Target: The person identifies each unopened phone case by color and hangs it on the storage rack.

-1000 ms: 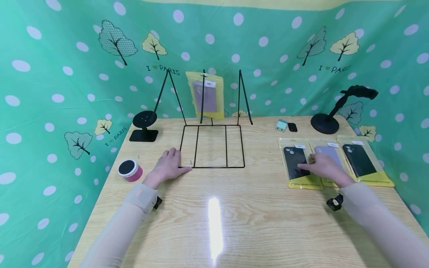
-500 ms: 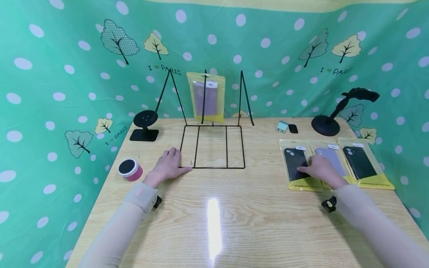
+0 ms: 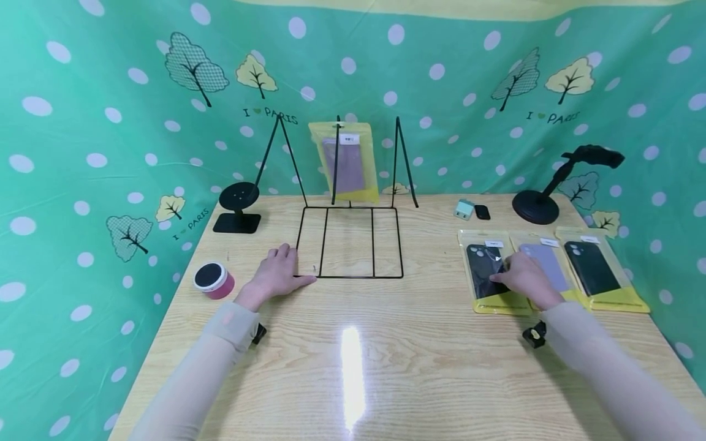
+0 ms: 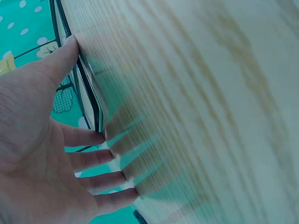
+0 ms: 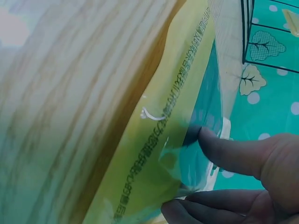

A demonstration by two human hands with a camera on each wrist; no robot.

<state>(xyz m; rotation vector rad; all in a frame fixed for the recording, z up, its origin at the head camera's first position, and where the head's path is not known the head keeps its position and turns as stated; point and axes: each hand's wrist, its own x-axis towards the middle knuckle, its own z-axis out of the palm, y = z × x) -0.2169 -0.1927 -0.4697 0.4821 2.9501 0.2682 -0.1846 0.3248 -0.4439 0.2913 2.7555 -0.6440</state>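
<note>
My right hand (image 3: 528,282) pinches the right edge of the leftmost phone case pouch (image 3: 483,257), a clear pouch with a yellow bottom and a black case inside. In the right wrist view the thumb (image 5: 233,151) presses on the film, with fingers along the pouch's edge. Partly behind that hand lies a pouch with a lilac case (image 3: 542,260). My left hand (image 3: 276,271) rests with spread fingers at the front left corner of a black wire rack (image 3: 361,277). Its thumb touches the wire, and its fingertips are on the table. A pouch with a purple case (image 3: 353,165) hangs from the rack's middle prong.
A third pouch with a dark case (image 3: 592,266) lies at the far right. Behind stand a black stand (image 3: 535,205), a small blue-and-white block (image 3: 464,208) and a small black item (image 3: 482,210). At left are a pink tub (image 3: 214,280) and another black stand (image 3: 237,222).
My right hand has shifted slightly left onto the leftmost pouch, whose film now glints differently. The hanging pouch has swung to the right at its bottom. The left hand stays put.
</note>
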